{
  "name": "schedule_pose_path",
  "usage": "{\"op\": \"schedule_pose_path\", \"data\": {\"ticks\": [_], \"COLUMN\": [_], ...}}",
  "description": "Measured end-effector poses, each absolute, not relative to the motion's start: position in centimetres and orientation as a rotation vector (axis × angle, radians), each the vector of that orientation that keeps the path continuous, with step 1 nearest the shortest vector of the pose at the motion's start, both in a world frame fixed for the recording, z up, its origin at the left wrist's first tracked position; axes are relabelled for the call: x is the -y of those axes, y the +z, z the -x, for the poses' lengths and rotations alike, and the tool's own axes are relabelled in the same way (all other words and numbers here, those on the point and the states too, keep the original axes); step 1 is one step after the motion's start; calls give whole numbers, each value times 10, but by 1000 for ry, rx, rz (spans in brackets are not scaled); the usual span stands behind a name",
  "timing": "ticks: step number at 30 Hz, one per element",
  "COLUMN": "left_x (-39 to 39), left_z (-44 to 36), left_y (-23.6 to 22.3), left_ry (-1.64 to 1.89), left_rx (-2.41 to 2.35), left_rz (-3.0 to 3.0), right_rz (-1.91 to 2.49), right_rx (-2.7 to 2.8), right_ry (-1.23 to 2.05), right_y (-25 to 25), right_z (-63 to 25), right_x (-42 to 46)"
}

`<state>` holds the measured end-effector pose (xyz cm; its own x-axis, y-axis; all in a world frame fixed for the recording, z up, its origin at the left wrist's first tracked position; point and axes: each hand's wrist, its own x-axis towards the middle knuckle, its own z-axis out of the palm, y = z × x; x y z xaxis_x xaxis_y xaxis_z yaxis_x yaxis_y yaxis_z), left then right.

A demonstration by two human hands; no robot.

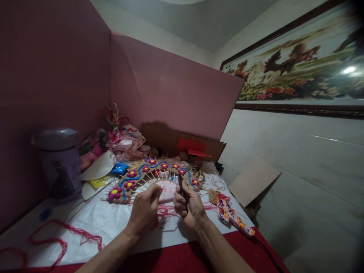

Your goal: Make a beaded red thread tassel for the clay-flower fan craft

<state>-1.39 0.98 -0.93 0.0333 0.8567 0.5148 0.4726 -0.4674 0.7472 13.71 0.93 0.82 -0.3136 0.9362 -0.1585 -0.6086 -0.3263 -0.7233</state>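
Note:
A fan-shaped craft piece (pixel 155 176) made of thin sticks lies on the white sheet (pixel 99 223), edged with a woven band, a blue cord and pink-and-yellow flowers. My left hand (pixel 145 210) rests at its lower edge with the fingers pinched together on something I cannot make out, close to loose red thread (pixel 167 210). Just to the right, my right hand (pixel 189 206) is closed round a dark slim tool (pixel 181 185) that points up at the fan's pink centre.
A purple lidded jar (pixel 58 163) stands at the left by the pink board. Paper plates, fabric scraps and a cardboard box (pixel 182 142) crowd the back. A patterned glue-gun-like object (pixel 233 216) lies at the right. Red yarn (pixel 54 240) trails at front left.

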Motion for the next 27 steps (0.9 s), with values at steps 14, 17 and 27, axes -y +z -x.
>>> {"op": "schedule_pose_path", "data": {"ticks": [14,17,27], "left_x": [-9,-8,-7], "left_z": [11,10,10], "left_y": [-8,-7,-7], "left_ry": [1464,1474,1458], "left_rx": [-1239,-1230,-1226], "left_rz": [-1775,-1781,-1824], "right_rz": [2038,2219,2444], "right_rx": [1585,1740,1478], "right_ry": [14,-84,-249], "right_y": [33,29,33], "right_z": [-188,-191,-222], "right_x": [-19,-20,-24]}}
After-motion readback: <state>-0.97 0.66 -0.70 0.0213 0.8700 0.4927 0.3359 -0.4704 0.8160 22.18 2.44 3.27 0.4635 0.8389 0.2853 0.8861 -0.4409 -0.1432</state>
